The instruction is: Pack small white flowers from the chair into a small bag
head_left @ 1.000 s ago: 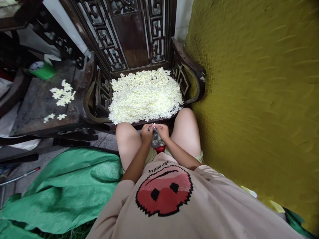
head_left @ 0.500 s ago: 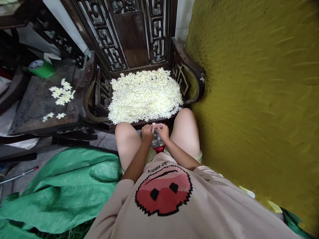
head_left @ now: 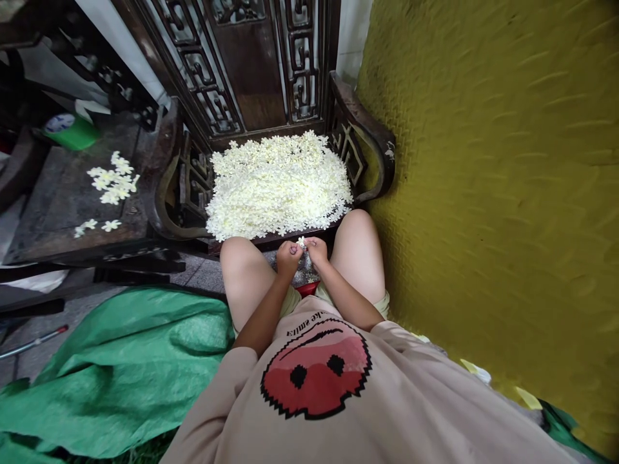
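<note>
A wide heap of small white flowers (head_left: 280, 187) covers the seat of a dark carved wooden chair (head_left: 382, 148) in front of my knees. Between my knees, just below the seat's front edge, both hands meet around a small white flower (head_left: 301, 242). My right hand (head_left: 316, 252) pinches that flower from the right. Close against it on the left is my left hand (head_left: 289, 257), its fingers curled together; what they hold, if anything, is too small to make out.
On the left, a dark wooden table (head_left: 43, 206) carries loose white flowers (head_left: 114, 182) and a green roll (head_left: 72, 131). Green sheeting (head_left: 130, 367) lies at the lower left. A yellow textured surface (head_left: 493, 193) rises along the right.
My hands have shifted slightly, and the flower between them now shows more openly beside my right fingertips. The whole view has moved a little.
</note>
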`<state>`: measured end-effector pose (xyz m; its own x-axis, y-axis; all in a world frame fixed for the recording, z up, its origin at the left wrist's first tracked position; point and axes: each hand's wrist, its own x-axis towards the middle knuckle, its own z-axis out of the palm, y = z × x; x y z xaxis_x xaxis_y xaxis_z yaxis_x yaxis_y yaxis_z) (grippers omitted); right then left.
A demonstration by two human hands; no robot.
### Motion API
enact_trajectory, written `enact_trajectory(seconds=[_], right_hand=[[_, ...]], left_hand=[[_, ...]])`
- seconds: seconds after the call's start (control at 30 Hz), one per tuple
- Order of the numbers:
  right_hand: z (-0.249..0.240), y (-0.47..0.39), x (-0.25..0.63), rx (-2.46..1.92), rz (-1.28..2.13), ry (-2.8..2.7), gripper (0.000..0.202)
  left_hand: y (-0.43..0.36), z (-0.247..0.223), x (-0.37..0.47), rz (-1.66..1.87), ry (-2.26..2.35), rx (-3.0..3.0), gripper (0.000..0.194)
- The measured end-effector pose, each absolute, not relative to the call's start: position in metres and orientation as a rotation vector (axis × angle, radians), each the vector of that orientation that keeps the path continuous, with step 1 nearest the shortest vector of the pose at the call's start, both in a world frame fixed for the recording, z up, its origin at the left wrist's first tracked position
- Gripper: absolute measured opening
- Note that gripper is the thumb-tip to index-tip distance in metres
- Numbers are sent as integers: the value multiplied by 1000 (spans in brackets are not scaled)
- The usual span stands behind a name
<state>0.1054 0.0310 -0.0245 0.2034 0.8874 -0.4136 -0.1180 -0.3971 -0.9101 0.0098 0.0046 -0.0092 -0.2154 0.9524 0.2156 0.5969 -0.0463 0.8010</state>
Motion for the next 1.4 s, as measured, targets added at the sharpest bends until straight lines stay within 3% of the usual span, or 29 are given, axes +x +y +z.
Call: enact_trajectory(seconds=[0.63,1.0,1.27,1.4], right_hand=[[-22,46,117,-1667,1248,-416,5],[-12,39,119,-1491,1574,-668,11],[-5,39,120,-1471,1670,-558,8],[-2,37,119,-1314,1930,-321,2]], left_hand=[[-7,13,30,1331,1807,1079,12],[44,33,-40,1554,1667,931,20],[118,47,-107,1663,1965,827,18],[120,42,-125,1562,2221,897,22]])
